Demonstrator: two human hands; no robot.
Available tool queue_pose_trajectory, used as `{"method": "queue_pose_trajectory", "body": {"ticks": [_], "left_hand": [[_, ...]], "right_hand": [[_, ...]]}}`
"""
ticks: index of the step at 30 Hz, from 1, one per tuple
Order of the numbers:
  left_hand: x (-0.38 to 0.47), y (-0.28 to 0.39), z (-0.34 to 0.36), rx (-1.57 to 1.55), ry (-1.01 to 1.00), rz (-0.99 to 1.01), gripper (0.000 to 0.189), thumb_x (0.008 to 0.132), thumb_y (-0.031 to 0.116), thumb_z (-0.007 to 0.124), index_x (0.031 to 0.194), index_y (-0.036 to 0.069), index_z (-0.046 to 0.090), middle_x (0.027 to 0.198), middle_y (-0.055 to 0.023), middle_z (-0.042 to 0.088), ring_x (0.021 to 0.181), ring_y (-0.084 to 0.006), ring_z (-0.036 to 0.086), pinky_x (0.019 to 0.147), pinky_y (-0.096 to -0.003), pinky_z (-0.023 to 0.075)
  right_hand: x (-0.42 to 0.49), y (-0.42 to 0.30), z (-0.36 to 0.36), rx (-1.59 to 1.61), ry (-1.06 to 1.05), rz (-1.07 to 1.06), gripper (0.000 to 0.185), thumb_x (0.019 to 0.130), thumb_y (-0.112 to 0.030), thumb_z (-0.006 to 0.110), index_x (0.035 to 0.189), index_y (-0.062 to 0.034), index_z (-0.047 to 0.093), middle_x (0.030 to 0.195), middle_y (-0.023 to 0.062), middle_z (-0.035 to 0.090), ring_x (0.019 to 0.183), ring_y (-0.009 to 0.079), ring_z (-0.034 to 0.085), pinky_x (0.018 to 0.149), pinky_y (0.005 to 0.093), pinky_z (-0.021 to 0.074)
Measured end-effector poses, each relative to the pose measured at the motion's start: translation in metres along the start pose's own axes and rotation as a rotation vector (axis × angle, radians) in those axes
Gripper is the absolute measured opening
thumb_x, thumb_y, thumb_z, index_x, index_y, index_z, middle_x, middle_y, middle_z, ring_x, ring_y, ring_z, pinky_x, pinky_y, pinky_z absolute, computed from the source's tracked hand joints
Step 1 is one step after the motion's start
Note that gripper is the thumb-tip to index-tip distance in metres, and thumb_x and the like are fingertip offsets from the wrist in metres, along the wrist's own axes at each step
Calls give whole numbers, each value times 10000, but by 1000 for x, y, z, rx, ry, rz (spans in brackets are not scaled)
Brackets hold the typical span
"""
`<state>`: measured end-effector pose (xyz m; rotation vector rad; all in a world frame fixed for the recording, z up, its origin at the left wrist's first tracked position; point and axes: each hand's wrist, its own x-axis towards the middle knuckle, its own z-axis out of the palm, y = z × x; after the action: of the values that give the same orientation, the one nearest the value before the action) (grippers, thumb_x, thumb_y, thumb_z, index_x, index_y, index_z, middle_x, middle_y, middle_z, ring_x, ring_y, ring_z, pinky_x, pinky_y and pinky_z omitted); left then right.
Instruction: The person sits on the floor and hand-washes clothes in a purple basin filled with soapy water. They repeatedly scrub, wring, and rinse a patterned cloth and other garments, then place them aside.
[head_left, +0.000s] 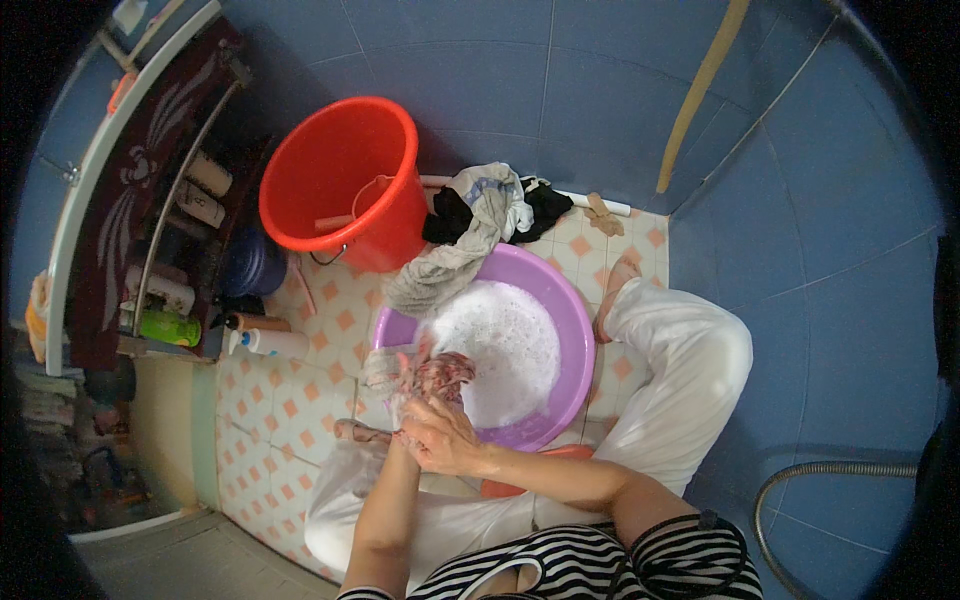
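Note:
Both my hands are together at the near left rim of a purple plastic basin (576, 330) filled with white suds (502, 345). My right hand (442, 442) is closed on a wet, red-and-dark patterned cloth (442, 375). My left hand (409, 420) lies against it, largely hidden behind my right hand and blurred, so its grip does not show clearly. A grey cloth (431, 277) drapes over the far left rim and runs back to a pile with black garments (546, 210) and a white one. Another pale, wet cloth (382, 367) hangs at the left rim.
A red bucket (405, 225) holding a pink-handled item stands at the back left. Bottles (277, 343) lie beside a shelf unit (112, 225) at left. A white pipe (600, 204) runs along the blue tiled wall. A metal hose (832, 469) hangs at right. My feet flank the basin.

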<state>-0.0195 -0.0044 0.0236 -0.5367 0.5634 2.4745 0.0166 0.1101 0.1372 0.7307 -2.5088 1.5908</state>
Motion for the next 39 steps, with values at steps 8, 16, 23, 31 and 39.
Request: {"method": "queue_pose_trajectory", "body": {"ticks": [8,16,23,31,39], "left_hand": [[4,-4,56,97,263,104,333,895,280,410,1129,54,477,1094,-93,541,992,-207,534,859,-347,447],[7,-29,-36,31,88,155,273,862,171,445,1111,63,480,1029,-87,553,943,-185,540,754,-294,469],[-5,-11,-7,454,675,-15,293,922,238,351,1116,45,454,1046,-96,532,862,-199,536,800,-396,477],[-6,-30,-42,316,662,-279,771,782,553,504,1355,179,150,1326,-228,222,1159,-391,352,883,-532,346],[1,-28,-27,184,705,-428,819,773,600,454,1378,222,52,1416,-171,-38,1259,-438,127,919,-638,218]], "right_hand": [[58,139,4,-46,307,466,229,706,-200,582,892,-68,593,874,105,531,793,302,526,693,389,445],[-16,88,17,-38,38,139,216,774,-228,525,910,-66,566,938,156,520,830,313,496,757,425,383],[17,293,-96,-612,-560,687,323,745,-160,542,1051,-58,529,972,153,577,874,304,575,752,397,464],[-9,313,-35,-570,-299,528,547,788,-298,520,1277,-119,353,1374,154,166,1248,401,167,942,587,227],[-84,220,43,-236,-511,860,312,627,-384,642,722,-87,624,814,129,611,785,270,594,701,347,470]]}}
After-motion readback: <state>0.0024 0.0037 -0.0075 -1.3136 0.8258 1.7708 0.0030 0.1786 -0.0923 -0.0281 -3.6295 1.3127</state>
